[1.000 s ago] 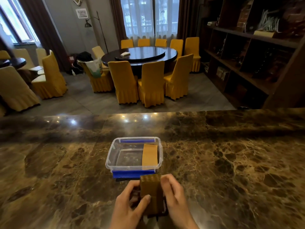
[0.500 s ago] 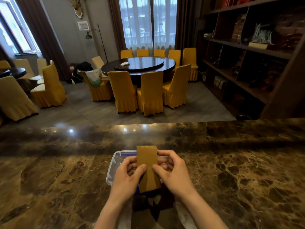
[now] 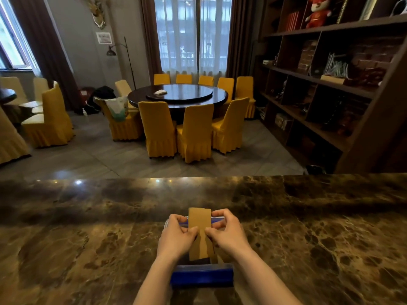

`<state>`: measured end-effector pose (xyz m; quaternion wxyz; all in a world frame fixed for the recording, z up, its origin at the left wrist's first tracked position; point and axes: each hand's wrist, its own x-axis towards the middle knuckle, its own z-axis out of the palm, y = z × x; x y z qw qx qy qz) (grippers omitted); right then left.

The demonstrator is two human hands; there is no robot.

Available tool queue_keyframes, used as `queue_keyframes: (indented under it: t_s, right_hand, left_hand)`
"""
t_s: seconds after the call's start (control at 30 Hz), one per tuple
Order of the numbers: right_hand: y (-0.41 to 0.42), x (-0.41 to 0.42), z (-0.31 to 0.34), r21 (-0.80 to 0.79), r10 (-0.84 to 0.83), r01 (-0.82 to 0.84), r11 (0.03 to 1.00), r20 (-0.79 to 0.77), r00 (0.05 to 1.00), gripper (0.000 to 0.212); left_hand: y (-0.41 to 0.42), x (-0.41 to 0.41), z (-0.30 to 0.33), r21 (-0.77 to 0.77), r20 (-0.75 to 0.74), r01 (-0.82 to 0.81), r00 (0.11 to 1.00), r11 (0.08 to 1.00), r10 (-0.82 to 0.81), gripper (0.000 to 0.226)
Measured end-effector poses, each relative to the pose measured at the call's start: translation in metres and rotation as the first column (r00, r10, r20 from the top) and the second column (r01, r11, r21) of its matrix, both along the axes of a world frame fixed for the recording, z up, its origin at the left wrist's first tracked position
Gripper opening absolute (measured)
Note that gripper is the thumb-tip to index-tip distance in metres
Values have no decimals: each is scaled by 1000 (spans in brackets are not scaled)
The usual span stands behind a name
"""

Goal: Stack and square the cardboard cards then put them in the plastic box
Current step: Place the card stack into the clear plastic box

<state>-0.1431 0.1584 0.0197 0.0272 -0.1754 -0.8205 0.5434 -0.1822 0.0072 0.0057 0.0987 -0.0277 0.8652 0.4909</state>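
Observation:
A squared stack of brown cardboard cards (image 3: 200, 221) is held flat between both hands, directly above the clear plastic box (image 3: 202, 276) with blue clips. My left hand (image 3: 176, 236) grips the stack's left edge, thumb on top. My right hand (image 3: 226, 234) grips its right edge the same way. The hands and cards hide most of the box; only its blue near clip, a strip of its far rim and its left corner show. Whether a card lies inside the box is hidden.
The box stands on a dark brown marble counter (image 3: 88, 249) that runs across the whole view. Beyond its far edge are a round dining table (image 3: 178, 95) with yellow-covered chairs and a dark bookshelf (image 3: 330, 84) on the right.
Both hands have carried the card stack forward from the counter in front of the box to over the box. The view has tilted up, so the box sits lower in frame.

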Motion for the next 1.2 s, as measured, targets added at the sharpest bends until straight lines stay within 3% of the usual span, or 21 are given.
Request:
queue_keyframes:
  t_s: [0.3, 0.7, 1.03, 1.2]
  right_hand:
    - [-7, -12, -18, 138, 3, -17, 990, 105, 994, 38]
    - [-16, -11, -28, 305, -3, -51, 951, 173, 985, 40]
    - [-22, -8, -34, 396, -56, 9, 918, 108, 993, 36]
    - [-25, -9, -37, 407, -58, 13, 913, 98, 993, 36]
  left_hand:
    - [0, -10, -10, -266, 41, 100, 995, 959, -92, 42]
    - [12, -8, -7, -447, 169, 217, 973, 868, -156, 79]
    - [15, -7, -14, -487, 202, 215, 971, 847, -131, 83]
    - [17, -3, -17, -498, 191, 201, 974, 843, -119, 74]
